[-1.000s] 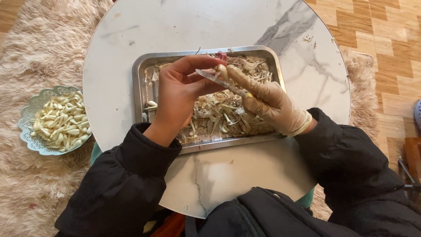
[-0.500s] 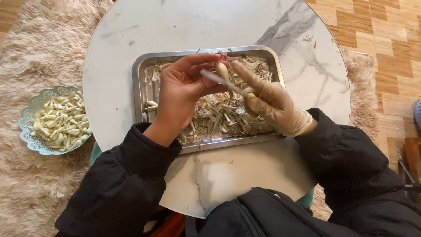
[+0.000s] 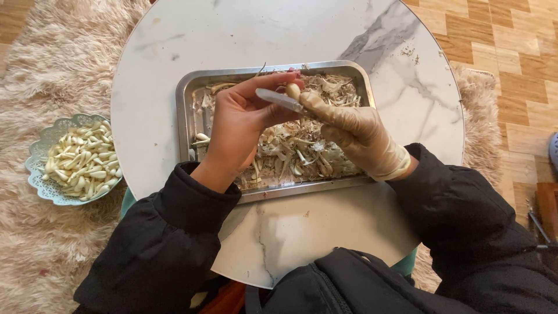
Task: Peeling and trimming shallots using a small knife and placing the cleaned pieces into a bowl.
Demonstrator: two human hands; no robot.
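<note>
I see the tray (image 3: 187,110) lying on the middle of the round bench (image 3: 372,46), a bit towards the near side, with a heap of garlic skins (image 3: 302,154) in it. Above the far half of the tray my left hand (image 3: 238,125) and my right hand (image 3: 354,131) meet, left one to the left, and a garlic clove (image 3: 293,91) and a knife (image 3: 279,100) sit between their fingertips. Well left of the bench, down on the rug (image 3: 52,70), stands a bowl (image 3: 36,174) with peeled cloves (image 3: 81,163) in it. To the right of the bench lies bare floor (image 3: 511,52), far and right.
</note>
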